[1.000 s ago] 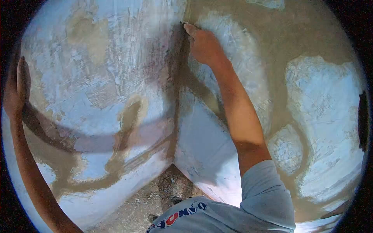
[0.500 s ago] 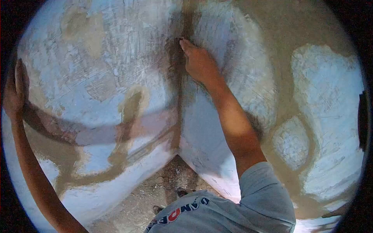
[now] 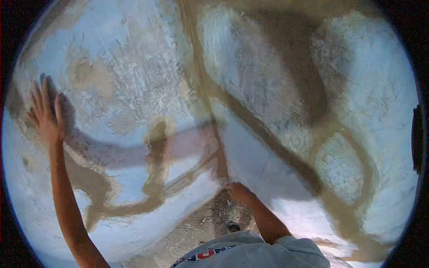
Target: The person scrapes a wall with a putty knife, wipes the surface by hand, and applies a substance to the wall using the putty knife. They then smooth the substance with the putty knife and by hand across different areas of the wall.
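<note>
My left hand (image 3: 48, 116) rests on the left wall (image 3: 143, 58) with its fingers stretched out and spread, holding nothing. My right hand (image 3: 241, 193) is low in the inner corner seam (image 3: 220, 163), at its bottom end just above the floor. Its fingers are curled together with the tips against the corner; whether anything small is in them is hidden. Brown, smoothed filler runs up the seam between the left wall and the right wall (image 3: 250, 152). Both walls are patchy pale blue and white.
A rough, gritty floor (image 3: 192, 228) lies below the corner, with part of a shoe (image 3: 233, 227) on it. Brown patches (image 3: 129, 207) cross the walls. Arm shadows fall on both walls. A dark object (image 3: 417, 138) shows at the far right edge.
My right hand has moved from high on the corner seam down to its bottom end. My left hand has shifted in view and now shows spread fingers. The view has tilted and turned slightly.
</note>
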Demonstrator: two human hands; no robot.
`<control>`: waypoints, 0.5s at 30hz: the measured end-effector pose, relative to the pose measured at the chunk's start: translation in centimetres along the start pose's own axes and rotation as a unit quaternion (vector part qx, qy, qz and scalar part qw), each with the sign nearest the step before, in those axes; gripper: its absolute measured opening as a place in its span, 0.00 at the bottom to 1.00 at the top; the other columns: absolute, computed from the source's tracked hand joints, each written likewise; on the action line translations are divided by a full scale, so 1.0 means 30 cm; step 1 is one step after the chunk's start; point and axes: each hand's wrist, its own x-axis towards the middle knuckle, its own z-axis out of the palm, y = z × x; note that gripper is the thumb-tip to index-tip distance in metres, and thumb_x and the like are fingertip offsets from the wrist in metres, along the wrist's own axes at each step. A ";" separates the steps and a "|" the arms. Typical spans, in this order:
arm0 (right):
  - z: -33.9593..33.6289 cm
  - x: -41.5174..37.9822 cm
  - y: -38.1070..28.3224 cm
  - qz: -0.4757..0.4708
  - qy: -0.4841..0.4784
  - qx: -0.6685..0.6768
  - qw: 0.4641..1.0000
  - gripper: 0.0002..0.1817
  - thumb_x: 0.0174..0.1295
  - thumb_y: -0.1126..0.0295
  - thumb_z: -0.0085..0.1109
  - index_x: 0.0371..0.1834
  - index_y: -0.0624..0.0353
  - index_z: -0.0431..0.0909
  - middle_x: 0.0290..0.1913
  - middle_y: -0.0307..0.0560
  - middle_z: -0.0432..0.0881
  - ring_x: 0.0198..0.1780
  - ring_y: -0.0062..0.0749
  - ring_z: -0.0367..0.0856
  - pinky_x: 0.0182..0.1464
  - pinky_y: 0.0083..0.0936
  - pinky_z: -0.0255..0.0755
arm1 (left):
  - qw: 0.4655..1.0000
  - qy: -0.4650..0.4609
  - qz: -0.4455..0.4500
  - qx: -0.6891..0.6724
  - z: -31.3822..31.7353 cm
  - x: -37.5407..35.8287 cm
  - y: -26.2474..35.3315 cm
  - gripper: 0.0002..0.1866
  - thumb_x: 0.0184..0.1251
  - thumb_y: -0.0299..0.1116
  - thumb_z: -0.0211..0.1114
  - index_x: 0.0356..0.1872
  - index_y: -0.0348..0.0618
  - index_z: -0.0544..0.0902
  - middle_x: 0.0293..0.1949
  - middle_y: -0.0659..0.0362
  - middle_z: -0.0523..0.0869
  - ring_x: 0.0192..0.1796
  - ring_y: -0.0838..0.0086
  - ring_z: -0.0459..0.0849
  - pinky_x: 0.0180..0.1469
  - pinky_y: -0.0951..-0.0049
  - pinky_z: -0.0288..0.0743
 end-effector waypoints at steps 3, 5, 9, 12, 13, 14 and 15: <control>0.406 -0.191 0.092 0.022 -0.073 0.123 0.989 0.25 0.74 0.58 0.58 0.67 0.61 0.78 0.57 0.66 0.83 0.56 0.54 0.85 0.58 0.53 0.77 | 0.991 -0.108 0.042 -0.061 0.104 0.157 0.245 0.31 0.84 0.56 0.47 0.84 0.72 0.60 0.86 0.67 0.54 0.87 0.59 0.49 0.84 0.37 0.27; 0.612 -0.306 0.096 0.012 -0.096 0.131 0.987 0.24 0.73 0.59 0.58 0.65 0.64 0.78 0.58 0.68 0.82 0.57 0.55 0.84 0.59 0.53 0.77 | 0.985 -0.140 0.087 -0.044 0.203 0.294 0.407 0.32 0.83 0.56 0.48 0.84 0.73 0.59 0.87 0.69 0.53 0.87 0.62 0.49 0.85 0.39 0.30; 0.660 -0.319 0.152 -0.005 -0.106 0.103 0.989 0.22 0.71 0.62 0.58 0.61 0.68 0.79 0.57 0.70 0.82 0.56 0.58 0.83 0.61 0.52 0.75 | 0.980 -0.052 0.135 0.139 0.426 0.547 0.643 0.43 0.76 0.64 0.51 0.86 0.61 0.53 0.88 0.59 0.41 0.87 0.53 0.38 0.80 0.29 0.25; 0.594 -0.380 0.220 0.028 -0.111 0.112 0.987 0.22 0.72 0.62 0.58 0.61 0.67 0.79 0.57 0.70 0.82 0.56 0.58 0.83 0.61 0.52 0.76 | 0.989 -0.143 0.032 -0.025 0.574 0.641 0.780 0.46 0.74 0.68 0.50 0.86 0.56 0.52 0.88 0.56 0.38 0.88 0.51 0.36 0.76 0.21 0.24; 0.568 -0.404 0.250 0.039 -0.112 0.113 0.986 0.22 0.72 0.62 0.58 0.61 0.67 0.79 0.57 0.70 0.82 0.56 0.58 0.83 0.61 0.52 0.76 | 0.981 -0.190 0.010 0.045 0.497 0.665 0.892 0.43 0.76 0.63 0.51 0.86 0.55 0.55 0.88 0.60 0.42 0.87 0.55 0.41 0.76 0.18 0.31; 0.554 -0.427 0.266 0.049 -0.114 0.115 0.986 0.22 0.72 0.62 0.58 0.61 0.67 0.79 0.57 0.69 0.82 0.56 0.57 0.83 0.61 0.52 0.76 | 0.964 -0.240 -0.010 0.112 0.452 0.672 0.952 0.40 0.77 0.58 0.52 0.85 0.54 0.57 0.88 0.64 0.47 0.87 0.59 0.46 0.75 0.15 0.39; 0.537 -0.440 0.281 0.059 -0.117 0.117 0.984 0.22 0.72 0.62 0.58 0.61 0.67 0.79 0.57 0.69 0.82 0.56 0.57 0.83 0.61 0.52 0.76 | 0.982 -0.180 0.009 0.056 0.503 0.613 0.960 0.46 0.71 0.57 0.57 0.84 0.42 0.58 0.87 0.60 0.49 0.87 0.57 0.49 0.67 0.08 0.43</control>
